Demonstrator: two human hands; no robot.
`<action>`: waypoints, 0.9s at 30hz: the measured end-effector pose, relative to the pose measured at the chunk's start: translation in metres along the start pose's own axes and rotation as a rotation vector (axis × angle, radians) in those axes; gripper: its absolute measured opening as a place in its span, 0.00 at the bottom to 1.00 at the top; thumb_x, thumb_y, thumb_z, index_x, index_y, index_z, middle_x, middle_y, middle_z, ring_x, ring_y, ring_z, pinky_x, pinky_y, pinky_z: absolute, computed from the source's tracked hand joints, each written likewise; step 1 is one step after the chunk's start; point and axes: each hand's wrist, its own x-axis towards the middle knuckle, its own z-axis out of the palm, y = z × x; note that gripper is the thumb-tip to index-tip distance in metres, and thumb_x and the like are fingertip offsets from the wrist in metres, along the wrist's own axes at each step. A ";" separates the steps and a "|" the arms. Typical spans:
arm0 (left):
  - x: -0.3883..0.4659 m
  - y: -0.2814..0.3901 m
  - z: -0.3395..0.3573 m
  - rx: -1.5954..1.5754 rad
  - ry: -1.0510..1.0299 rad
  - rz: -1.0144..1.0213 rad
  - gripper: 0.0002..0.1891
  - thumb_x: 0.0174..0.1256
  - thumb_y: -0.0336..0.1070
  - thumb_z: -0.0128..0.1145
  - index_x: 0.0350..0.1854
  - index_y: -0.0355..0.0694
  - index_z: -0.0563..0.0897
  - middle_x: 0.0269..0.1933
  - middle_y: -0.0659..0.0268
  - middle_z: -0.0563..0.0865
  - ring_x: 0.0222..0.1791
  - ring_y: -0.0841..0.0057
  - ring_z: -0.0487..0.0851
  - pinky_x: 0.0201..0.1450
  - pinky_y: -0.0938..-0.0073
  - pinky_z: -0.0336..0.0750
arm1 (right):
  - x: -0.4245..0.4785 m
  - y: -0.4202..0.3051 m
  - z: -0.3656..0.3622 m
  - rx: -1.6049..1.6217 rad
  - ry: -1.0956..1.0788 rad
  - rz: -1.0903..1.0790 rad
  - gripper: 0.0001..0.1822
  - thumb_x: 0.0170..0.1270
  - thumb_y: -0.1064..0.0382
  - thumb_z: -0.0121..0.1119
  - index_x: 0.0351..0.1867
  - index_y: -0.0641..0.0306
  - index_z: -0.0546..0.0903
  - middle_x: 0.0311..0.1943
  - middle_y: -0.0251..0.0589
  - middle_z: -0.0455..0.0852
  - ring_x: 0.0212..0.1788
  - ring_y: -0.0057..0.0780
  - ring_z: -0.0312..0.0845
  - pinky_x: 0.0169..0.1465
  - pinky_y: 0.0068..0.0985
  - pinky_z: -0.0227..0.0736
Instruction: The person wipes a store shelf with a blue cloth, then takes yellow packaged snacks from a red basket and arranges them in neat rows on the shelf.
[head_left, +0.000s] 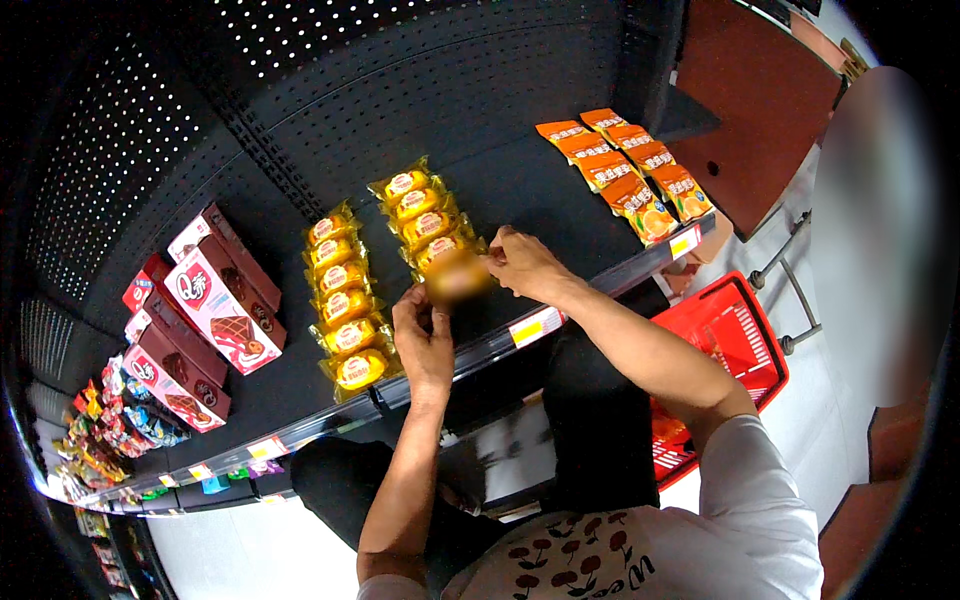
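Both my hands are at a yellow wrapped cake (456, 277), which looks blurred, at the front end of the second row of cakes (427, 223). My left hand (424, 334) pinches its near left edge between thumb and fingers. On the opposite side, the fingertips of my right hand (525, 262) grip the wrapper's right edge. To the left runs another row of yellow wrapped cakes (343, 276), lined from the back towards the shelf's front edge. Their clear packets bear printed labels.
The black shelf (510, 195) carries orange snack pouches (630, 196) at right and pink cake boxes (225, 311) at left, with bagged sweets (120, 420) beyond. Price tags (537, 327) line its front edge. A red shopping basket (720, 330) stands at right, near a blurred shape (877, 240).
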 end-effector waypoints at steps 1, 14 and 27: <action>0.000 -0.003 -0.001 0.039 0.010 0.032 0.15 0.70 0.25 0.58 0.57 0.30 0.76 0.55 0.56 0.82 0.55 0.70 0.82 0.61 0.72 0.74 | 0.000 -0.001 0.001 0.009 -0.005 0.002 0.23 0.67 0.50 0.62 0.46 0.73 0.79 0.43 0.55 0.88 0.50 0.50 0.84 0.55 0.40 0.77; -0.019 0.034 -0.004 0.254 0.056 0.274 0.19 0.67 0.26 0.57 0.60 0.34 0.76 0.63 0.49 0.75 0.65 0.55 0.72 0.67 0.62 0.67 | -0.001 0.021 -0.009 0.209 0.266 -0.195 0.14 0.70 0.59 0.61 0.46 0.68 0.77 0.32 0.40 0.85 0.28 0.23 0.82 0.24 0.23 0.78; -0.082 0.065 0.017 -0.108 -0.197 0.100 0.18 0.79 0.40 0.51 0.30 0.32 0.79 0.41 0.63 0.83 0.34 0.82 0.77 0.37 0.80 0.72 | -0.213 0.289 -0.010 0.429 0.760 0.223 0.10 0.73 0.66 0.54 0.50 0.67 0.81 0.31 0.37 0.84 0.32 0.23 0.79 0.38 0.25 0.76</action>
